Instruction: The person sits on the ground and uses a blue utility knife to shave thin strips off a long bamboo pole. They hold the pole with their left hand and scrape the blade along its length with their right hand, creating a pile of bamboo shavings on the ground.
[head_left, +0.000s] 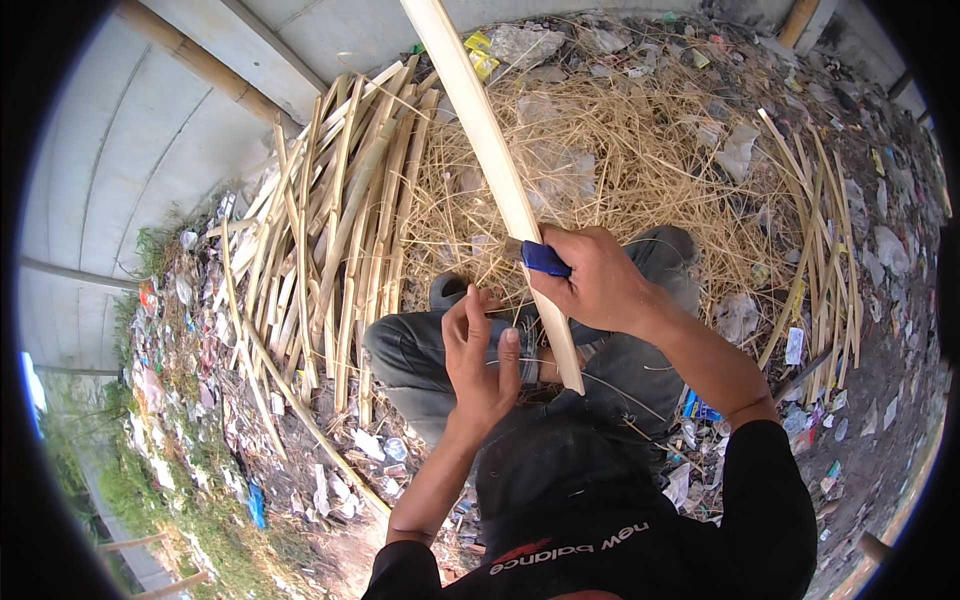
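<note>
Where pale grey wall panels (150,190) curved up at the far left, a large heap of long, straw-coloured split strips (345,215) lay on littered ground, mostly side by side, perhaps to keep them tidy within your reach. You sat with your legs crossed in dark grey trousers (410,365), which seemed to leave working room above your lap. Your left hand (480,355) was raised there, thumb and fingers parted and loosely bent, with nothing clearly in them. Just beside it, a long, flat, cream-coloured strip (478,130) slanted from the top edge down to your lap, probably angled to keep its length clear of your body. Behind it spread a tangle of thin, golden, dry shavings (650,130). Your right hand (605,280) was wrapped round a short, blue-handled tool (546,259) set across the strip, apparently for firm control; you could not tell whether those fingers also gripped the strip. At far right lay a smaller bundle of slender, yellowish strips (825,260).
</note>
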